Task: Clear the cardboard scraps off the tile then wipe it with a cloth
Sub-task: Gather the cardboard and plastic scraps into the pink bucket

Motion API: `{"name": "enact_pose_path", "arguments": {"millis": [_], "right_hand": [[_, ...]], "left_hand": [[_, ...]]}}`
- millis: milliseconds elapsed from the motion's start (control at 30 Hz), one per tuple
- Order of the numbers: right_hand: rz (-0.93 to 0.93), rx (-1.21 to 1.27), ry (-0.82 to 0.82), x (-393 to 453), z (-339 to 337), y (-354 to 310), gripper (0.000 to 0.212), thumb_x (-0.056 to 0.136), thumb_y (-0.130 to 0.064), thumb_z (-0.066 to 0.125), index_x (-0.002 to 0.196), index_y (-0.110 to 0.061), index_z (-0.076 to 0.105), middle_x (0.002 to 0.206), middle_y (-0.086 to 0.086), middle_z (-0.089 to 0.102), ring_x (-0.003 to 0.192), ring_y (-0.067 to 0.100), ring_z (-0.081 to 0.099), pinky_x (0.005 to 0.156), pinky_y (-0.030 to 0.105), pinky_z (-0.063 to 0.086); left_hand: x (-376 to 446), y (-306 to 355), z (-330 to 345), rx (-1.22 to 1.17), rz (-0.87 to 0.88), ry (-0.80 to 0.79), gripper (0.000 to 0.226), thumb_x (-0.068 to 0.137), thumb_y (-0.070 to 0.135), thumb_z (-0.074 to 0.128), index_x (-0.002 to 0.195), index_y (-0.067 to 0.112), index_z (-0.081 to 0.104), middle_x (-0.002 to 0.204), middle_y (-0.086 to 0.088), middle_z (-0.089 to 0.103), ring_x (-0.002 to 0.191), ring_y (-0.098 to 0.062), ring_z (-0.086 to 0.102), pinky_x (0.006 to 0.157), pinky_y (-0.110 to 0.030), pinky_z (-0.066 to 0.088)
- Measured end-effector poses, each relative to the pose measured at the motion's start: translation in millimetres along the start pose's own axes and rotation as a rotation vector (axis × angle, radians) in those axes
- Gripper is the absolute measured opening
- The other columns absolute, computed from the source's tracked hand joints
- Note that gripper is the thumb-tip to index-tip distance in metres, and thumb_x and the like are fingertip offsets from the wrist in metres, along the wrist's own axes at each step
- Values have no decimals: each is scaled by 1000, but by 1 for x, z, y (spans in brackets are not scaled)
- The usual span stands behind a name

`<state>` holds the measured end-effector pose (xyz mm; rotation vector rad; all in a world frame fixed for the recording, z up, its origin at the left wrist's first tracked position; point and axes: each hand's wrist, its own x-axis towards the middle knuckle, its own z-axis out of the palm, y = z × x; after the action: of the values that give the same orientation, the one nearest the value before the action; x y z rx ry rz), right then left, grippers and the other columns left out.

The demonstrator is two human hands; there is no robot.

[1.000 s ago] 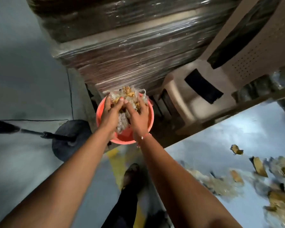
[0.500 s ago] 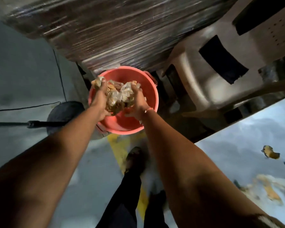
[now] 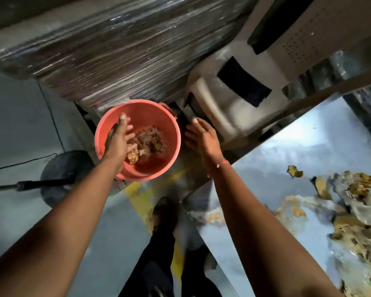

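A salmon-pink bucket (image 3: 167, 116) stands on the floor ahead of me, with a wad of cardboard scraps and plastic film (image 3: 150, 142) lying in its bottom. My left hand (image 3: 118, 140) hovers over the bucket's left side, fingers spread and empty. My right hand (image 3: 204, 138) is open just to the right of the bucket, outside its rim, holding nothing. The glossy grey tile (image 3: 266, 174) lies at the right, with several brown cardboard scraps (image 3: 351, 211) and torn film still scattered over its right part.
A tall stack wrapped in plastic film (image 3: 116, 50) rises behind the bucket. Beige plastic chairs (image 3: 234, 99) are stacked to the right of it. A black round stand base (image 3: 60, 170) with a pole and cable sits on the floor left. My dark-trousered legs stand below.
Both hands held a wad of scraps above the bucket. They have let go, the wad now lies in the bucket, and the right hand has moved out to the right.
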<state>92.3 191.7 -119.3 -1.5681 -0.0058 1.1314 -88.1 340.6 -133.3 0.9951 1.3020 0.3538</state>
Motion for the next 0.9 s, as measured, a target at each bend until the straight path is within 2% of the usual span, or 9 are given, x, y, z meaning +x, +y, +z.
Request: {"name": "enact_pose_path", "arguments": {"millis": [100, 167, 267, 400, 467, 567, 700, 833, 900], "right_hand": [[-98, -26, 74, -38, -37, -16, 22, 107, -32, 59, 127, -23, 65, 124, 10, 75, 114, 24, 72, 93, 37, 56], [-166, -51, 103, -62, -60, -20, 30, 106, -31, 61, 133, -18, 65, 127, 9, 74, 119, 26, 71, 94, 36, 56], [-307, -110, 181, -99, -96, -19, 31, 103, -32, 66, 129, -16, 70, 126, 6, 75, 119, 22, 70, 98, 35, 56], [-448, -340, 209, -143, -139, -12, 29, 104, -31, 65, 130, -18, 69, 121, 0, 75, 114, 9, 69, 94, 29, 57], [-518, -540, 209, -162, -161, -2, 31, 103, -38, 65, 130, -25, 69, 120, -5, 75, 116, 7, 68, 96, 34, 57], [-582, -921, 249, -181, -192, 22, 38, 98, -56, 61, 131, -37, 69, 122, -9, 75, 122, 15, 63, 102, 44, 47], [-584, -1266, 281, -208, -228, 49, 50, 92, -70, 55, 132, -42, 68, 130, -12, 70, 128, 19, 53, 100, 42, 36], [-579, -1371, 320, -237, -264, 68, 47, 88, -70, 53, 124, -46, 71, 132, -11, 68, 126, 22, 55, 99, 43, 39], [-539, -1374, 330, -252, -281, 79, 56, 83, -69, 43, 124, -44, 71, 136, -8, 66, 128, 24, 55, 100, 44, 40]], "left_hand": [[-36, 12, 27, 4, 85, -57, 59, 106, 57, 33, 148, 19, 52, 148, -8, 54, 130, -29, 56, 102, -49, 52], [-61, 15, 51, 10, 158, -104, 56, 108, 53, 31, 146, 18, 53, 145, -9, 55, 126, -27, 59, 94, -40, 55], [-101, 13, 88, 6, 239, -182, 52, 110, 46, 32, 147, 15, 52, 144, -11, 56, 124, -23, 58, 90, -38, 53], [-162, -1, 130, 78, 411, -285, 64, 96, 51, 44, 144, 9, 51, 140, -12, 56, 124, -16, 53, 101, -34, 44], [-191, -17, 143, 177, 534, -315, 72, 94, 56, 47, 145, 5, 50, 135, -7, 55, 121, -10, 52, 106, -26, 39], [-223, -48, 152, 443, 661, -284, 79, 93, 71, 39, 149, 17, 49, 147, -5, 51, 136, -18, 48, 117, -35, 35], [-265, -86, 169, 633, 589, -261, 91, 85, 79, 33, 158, 24, 38, 160, -5, 36, 149, -17, 30, 118, -24, 18], [-304, -118, 202, 766, 495, -373, 98, 79, 83, 31, 161, 31, 28, 165, -5, 26, 154, -22, 22, 125, -40, 20], [-324, -131, 222, 799, 447, -470, 94, 82, 83, 34, 161, 34, 26, 168, -2, 22, 156, -21, 18, 126, -40, 17]]}}
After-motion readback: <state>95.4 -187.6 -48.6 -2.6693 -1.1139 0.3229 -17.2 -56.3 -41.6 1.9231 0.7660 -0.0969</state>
